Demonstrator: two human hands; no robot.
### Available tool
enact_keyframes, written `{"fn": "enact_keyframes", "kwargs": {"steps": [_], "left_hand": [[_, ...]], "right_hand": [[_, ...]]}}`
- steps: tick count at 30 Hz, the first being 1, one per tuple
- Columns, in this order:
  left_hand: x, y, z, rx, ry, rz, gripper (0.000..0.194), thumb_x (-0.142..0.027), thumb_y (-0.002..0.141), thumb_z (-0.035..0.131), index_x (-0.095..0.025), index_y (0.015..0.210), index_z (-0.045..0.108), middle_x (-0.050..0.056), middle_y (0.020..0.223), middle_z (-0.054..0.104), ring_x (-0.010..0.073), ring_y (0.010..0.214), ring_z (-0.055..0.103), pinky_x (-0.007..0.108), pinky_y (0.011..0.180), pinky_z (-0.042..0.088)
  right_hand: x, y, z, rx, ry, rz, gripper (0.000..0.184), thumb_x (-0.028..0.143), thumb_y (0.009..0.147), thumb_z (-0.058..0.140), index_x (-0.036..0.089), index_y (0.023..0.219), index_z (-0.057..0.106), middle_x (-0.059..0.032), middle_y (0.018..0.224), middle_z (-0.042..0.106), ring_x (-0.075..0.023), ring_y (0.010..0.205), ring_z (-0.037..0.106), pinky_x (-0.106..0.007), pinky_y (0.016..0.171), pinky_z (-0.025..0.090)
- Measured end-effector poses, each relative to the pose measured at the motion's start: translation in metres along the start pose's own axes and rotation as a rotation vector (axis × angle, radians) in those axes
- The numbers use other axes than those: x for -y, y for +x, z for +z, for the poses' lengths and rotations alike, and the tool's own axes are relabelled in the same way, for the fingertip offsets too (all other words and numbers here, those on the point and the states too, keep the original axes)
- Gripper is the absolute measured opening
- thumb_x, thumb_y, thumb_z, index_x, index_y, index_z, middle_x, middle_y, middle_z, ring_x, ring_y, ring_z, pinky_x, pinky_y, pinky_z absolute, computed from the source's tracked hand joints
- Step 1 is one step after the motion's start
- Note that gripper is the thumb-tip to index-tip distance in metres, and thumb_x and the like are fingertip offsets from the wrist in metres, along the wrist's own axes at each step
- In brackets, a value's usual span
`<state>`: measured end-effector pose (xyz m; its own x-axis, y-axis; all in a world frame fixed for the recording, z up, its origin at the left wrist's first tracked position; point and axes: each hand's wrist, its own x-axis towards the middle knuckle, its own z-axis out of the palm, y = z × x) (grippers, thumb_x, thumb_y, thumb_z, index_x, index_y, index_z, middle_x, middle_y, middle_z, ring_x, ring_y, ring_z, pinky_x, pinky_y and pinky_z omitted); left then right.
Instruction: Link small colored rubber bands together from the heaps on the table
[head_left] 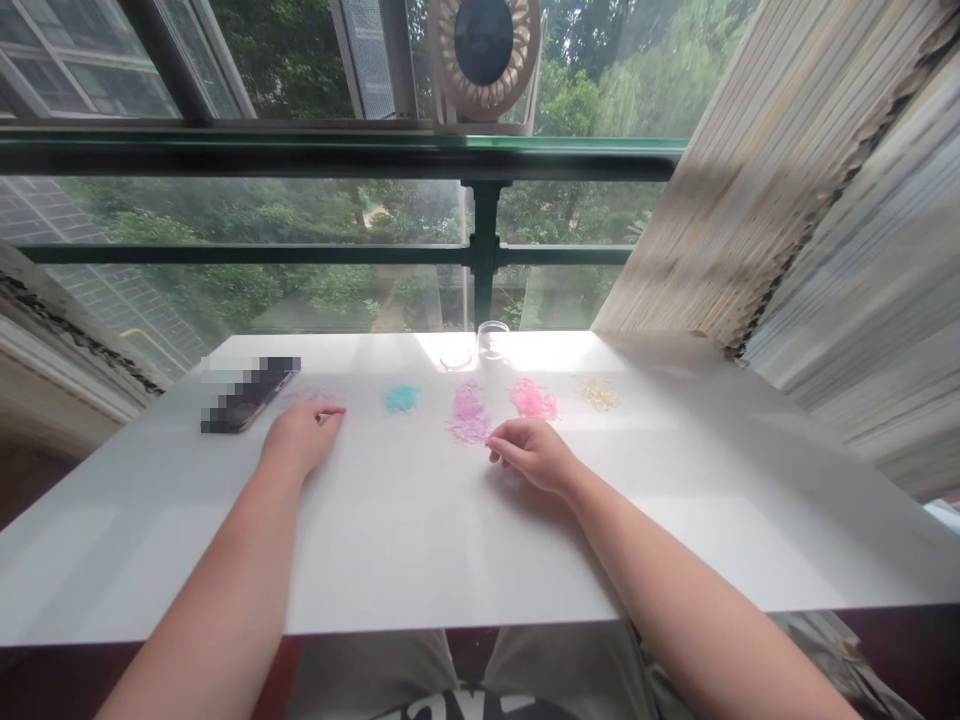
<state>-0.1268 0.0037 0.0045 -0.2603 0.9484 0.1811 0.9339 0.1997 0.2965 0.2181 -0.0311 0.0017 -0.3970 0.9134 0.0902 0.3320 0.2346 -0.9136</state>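
Loose piles of what look like small, thin rubber bands lie in a row on the white table. My left hand (296, 438) rests at the left, thumb and fingertips pressed together, just in front of a pale pink pile (315, 396) that it partly covers. Beside the near end of the purple pile (470, 415), my right hand (538, 455) is held in a pinch just over the tabletop. Whatever either pinch holds is too small to make out. A bright pink pile (533, 398) is behind my right hand. The blue pile (403, 398) sits between my hands, and a pale yellow pile (598, 392) lies farther right.
A clear cup (493, 342) stands at the table's back edge, with a clear round lid (455, 358) beside it. A dark phone (259, 395), partly pixelated, lies left of my left hand. Beyond are a green window rail (337, 158), a round fan (484, 60) and a curtain (705, 180).
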Motion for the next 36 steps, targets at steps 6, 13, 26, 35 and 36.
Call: {"fn": "enact_keyframes", "kwargs": {"steps": [6,13,26,35,36], "left_hand": [[-0.015,-0.01,0.002,-0.254,-0.094,0.208,0.031,-0.02,0.075,0.045,-0.017,0.093,0.07,0.009,0.104,0.066,0.0245,0.104,0.058,0.038,0.099,0.038],[-0.012,-0.01,0.005,-0.168,-0.27,0.018,0.027,-0.023,0.068,0.057,-0.02,0.093,0.066,0.004,0.086,0.07,0.0226,0.082,0.063,0.034,0.079,0.049],[-0.006,-0.001,0.014,-0.353,-0.718,-0.052,0.034,-0.012,0.063,0.048,-0.014,0.094,0.059,0.006,0.084,0.065,0.016,0.079,0.064,0.029,0.074,0.053],[-0.039,-0.024,0.01,-0.5,-0.874,0.117,0.023,-0.015,0.068,0.046,-0.014,0.087,0.059,0.004,0.076,0.062,0.0142,0.073,0.062,0.026,0.068,0.051],[-0.054,-0.034,0.01,-0.351,-0.855,0.216,0.022,-0.016,0.069,0.047,-0.014,0.087,0.061,0.004,0.077,0.063,0.0146,0.073,0.062,0.026,0.068,0.051]], "right_hand": [[0.003,-0.001,0.0,0.024,-0.015,-0.014,0.024,0.031,0.084,0.049,0.016,0.073,0.064,-0.0034,0.069,0.067,-0.011,0.057,0.059,-0.022,0.054,0.046],[-0.003,0.0,0.001,0.019,0.032,-0.055,0.022,0.024,0.084,0.045,0.015,0.087,0.065,-0.004,0.073,0.067,-0.0111,0.057,0.058,-0.024,0.058,0.048],[-0.014,0.004,0.001,-0.074,0.085,-0.123,0.022,0.019,0.075,0.052,0.017,0.091,0.066,-0.0037,0.073,0.065,-0.0122,0.061,0.058,-0.028,0.06,0.049],[-0.007,0.001,0.004,-0.047,0.106,-0.159,0.006,0.015,0.074,0.052,0.018,0.077,0.056,-0.004,0.073,0.065,-0.0137,0.062,0.059,-0.028,0.059,0.048],[-0.006,0.001,0.004,-0.051,0.094,-0.168,0.007,0.015,0.074,0.052,0.018,0.077,0.057,-0.0041,0.073,0.066,-0.0139,0.063,0.059,-0.028,0.059,0.048]]}}
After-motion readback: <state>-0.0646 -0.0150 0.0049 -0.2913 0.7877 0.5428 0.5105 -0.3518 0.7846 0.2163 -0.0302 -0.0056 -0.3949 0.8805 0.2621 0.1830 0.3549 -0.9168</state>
